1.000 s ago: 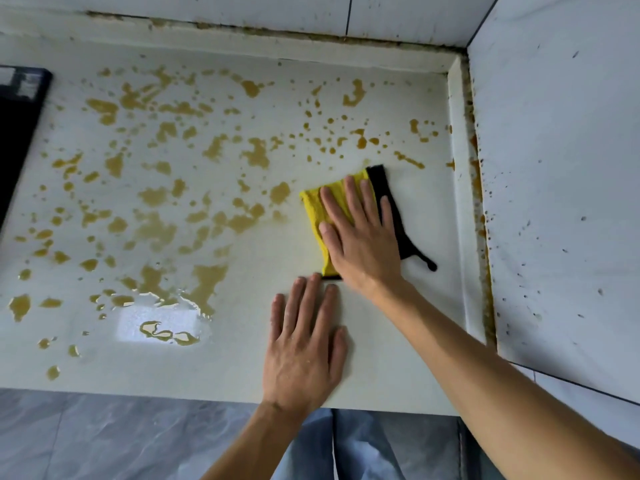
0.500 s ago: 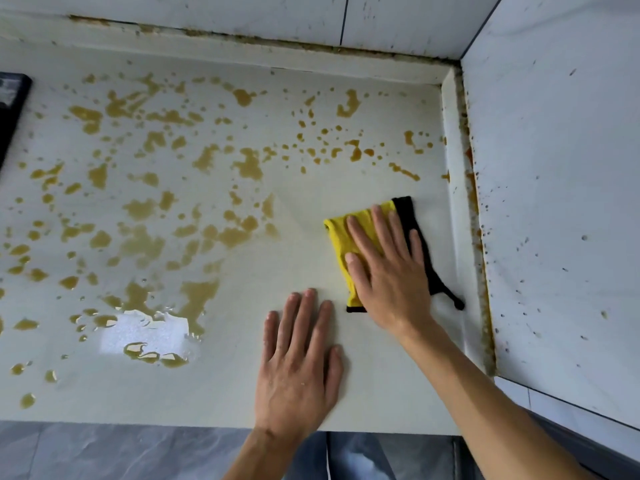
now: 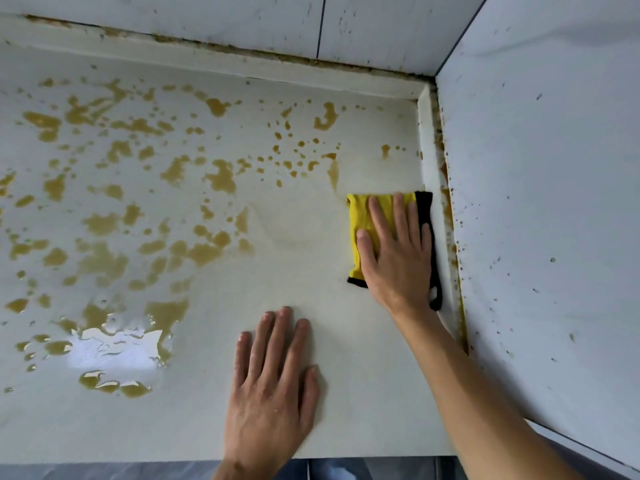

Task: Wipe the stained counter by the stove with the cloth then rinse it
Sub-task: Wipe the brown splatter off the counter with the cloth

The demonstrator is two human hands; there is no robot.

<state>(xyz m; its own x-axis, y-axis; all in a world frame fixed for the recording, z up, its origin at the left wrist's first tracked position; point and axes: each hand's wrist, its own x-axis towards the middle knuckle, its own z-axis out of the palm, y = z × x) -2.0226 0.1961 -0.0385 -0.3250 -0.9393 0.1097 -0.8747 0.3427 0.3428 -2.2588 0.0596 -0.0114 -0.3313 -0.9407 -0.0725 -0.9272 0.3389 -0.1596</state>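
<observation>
Your right hand lies flat on the cloth, fingers straight and close together, pressing it onto the counter without curling round it. The cloth is a folded soft rectangle, bright yellow with a black binding along its right and lower edges and a small black loop trailing beside your wrist; it sits at the counter's right side, its black edge just beside the raised lip under the side wall. Your left hand rests palm down on the bare glossy surface near the front edge, fingers straight and slightly spread, holding nothing. Amber stains, blotchy and irregular, dot the smooth pale counter to the left and behind the cloth, with a wet shining puddle at front left. The wall tiles are flecked with small dark specks.
</observation>
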